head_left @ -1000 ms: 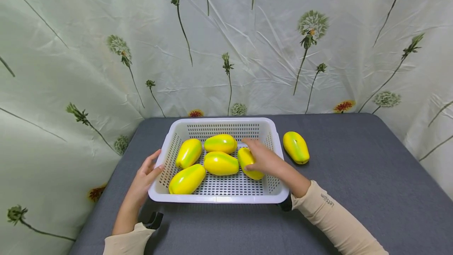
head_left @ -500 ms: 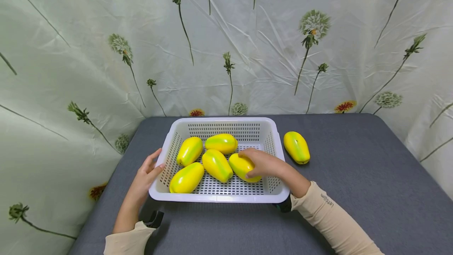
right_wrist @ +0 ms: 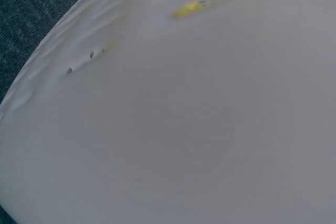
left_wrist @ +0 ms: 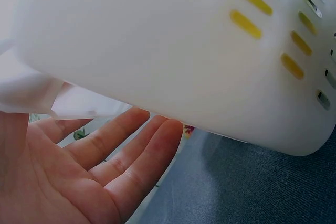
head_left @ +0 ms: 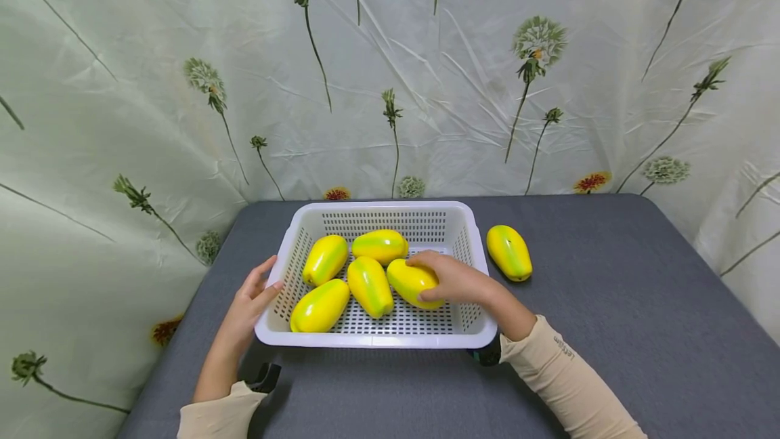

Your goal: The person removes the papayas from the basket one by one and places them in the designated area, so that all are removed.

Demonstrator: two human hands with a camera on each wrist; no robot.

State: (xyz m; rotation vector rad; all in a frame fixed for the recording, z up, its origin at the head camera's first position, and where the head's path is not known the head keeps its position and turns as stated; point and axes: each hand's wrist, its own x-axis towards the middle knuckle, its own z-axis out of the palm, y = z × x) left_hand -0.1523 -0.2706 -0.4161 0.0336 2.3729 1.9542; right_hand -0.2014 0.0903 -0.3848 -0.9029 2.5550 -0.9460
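A white plastic basket (head_left: 373, 341) with slotted walls holds several glossy yellow-green papayas. My left hand (head_left: 250, 303) holds its left rim, thumb over the edge; the left wrist view shows the fingers (left_wrist: 139, 166) outside, below the basket wall. Inside the basket, on the right, my right hand (head_left: 453, 281) grips a papaya (head_left: 409, 281), thumb in front and fingers over the far side. Beside it lies another papaya (head_left: 370, 286), pointing toward me. The basket wall (right_wrist: 184, 129) fills most of the right wrist view, hiding that hand.
One more papaya (head_left: 509, 253) lies on the grey cloth-covered table (head_left: 597, 290), just right of the basket. A curtain with dandelion print (head_left: 390, 73) hangs behind the table and along its left side.
My right hand has shifted its papaya leftward and turned it. The middle papaya beside it has swung from lying sideways to pointing toward me. My left hand has stayed on the rim.
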